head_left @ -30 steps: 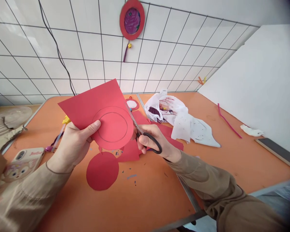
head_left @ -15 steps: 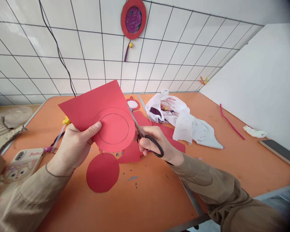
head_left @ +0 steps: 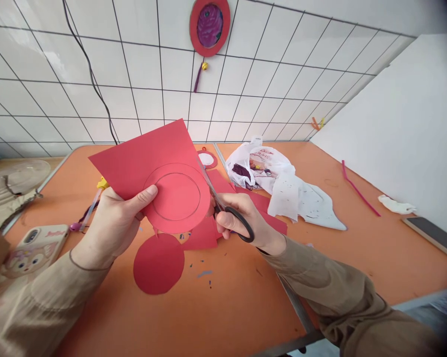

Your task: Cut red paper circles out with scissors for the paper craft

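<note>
My left hand (head_left: 121, 220) pinches a sheet of red paper (head_left: 149, 153), thumb on top. Two drawn rings, one inside the other, mark the sheet, and its lower edge is rounded along the outer line. My right hand (head_left: 245, 218) is closed on black-handled scissors (head_left: 241, 223), whose blades lie at the right edge of the paper, beside the outer line. Below the sheet, a red paper disc (head_left: 159, 265) lies on the orange table (head_left: 216, 317). More red paper pieces (head_left: 204, 233) are behind and under my hands.
A white plastic bag (head_left: 260, 163) with small items stands behind, beside white sheets (head_left: 312, 203). A phone in a cartoon case (head_left: 37, 248) lies left; a dark flat object (head_left: 435, 235) lies right. A small red ring frame (head_left: 207, 158) is at the back. A round ornament (head_left: 209, 27) hangs on the tiled wall.
The view has shifted slightly. My hands, the paper and the scissors keep nearly the same positions, with the blades still at the right edge of the sheet.
</note>
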Available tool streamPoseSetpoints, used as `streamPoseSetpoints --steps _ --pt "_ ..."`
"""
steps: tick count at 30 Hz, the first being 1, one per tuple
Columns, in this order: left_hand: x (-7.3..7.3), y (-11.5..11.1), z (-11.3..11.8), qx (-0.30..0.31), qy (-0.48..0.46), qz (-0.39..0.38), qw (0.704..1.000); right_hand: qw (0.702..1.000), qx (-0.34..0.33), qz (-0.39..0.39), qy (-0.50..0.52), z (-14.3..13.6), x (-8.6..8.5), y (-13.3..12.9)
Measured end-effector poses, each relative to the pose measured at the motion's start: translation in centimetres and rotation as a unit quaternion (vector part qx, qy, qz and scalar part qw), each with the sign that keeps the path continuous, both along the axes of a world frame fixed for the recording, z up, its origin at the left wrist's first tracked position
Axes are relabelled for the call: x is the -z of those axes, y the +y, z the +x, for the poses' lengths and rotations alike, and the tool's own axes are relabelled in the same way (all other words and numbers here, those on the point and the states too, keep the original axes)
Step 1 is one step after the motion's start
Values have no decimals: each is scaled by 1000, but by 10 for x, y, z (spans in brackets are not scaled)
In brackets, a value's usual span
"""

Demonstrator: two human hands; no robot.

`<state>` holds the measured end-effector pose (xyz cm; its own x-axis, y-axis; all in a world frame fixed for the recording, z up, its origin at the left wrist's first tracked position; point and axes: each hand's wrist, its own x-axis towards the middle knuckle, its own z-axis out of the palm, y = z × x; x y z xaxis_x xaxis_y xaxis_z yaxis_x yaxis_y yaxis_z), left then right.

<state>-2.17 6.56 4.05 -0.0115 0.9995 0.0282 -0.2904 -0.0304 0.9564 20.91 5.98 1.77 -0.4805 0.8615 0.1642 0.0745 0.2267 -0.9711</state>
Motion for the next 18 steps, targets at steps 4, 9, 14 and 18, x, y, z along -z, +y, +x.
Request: streamPoseSetpoints --steps 4,9,14,18 --pt "-1 0 2 -28 0 -6 1000 1000 4 7 -3 0 0 0" --pt "-1 1 3 -25 -6 -7 1000 1000 7 7 -14 1 -2 0" --pt "-2 0 0 -21 6 -5 1000 1000 7 8 -22 1 -4 -1" --pt "-2 1 -1 -20 9 5 1000 999 11 2 -32 1 -5 0"
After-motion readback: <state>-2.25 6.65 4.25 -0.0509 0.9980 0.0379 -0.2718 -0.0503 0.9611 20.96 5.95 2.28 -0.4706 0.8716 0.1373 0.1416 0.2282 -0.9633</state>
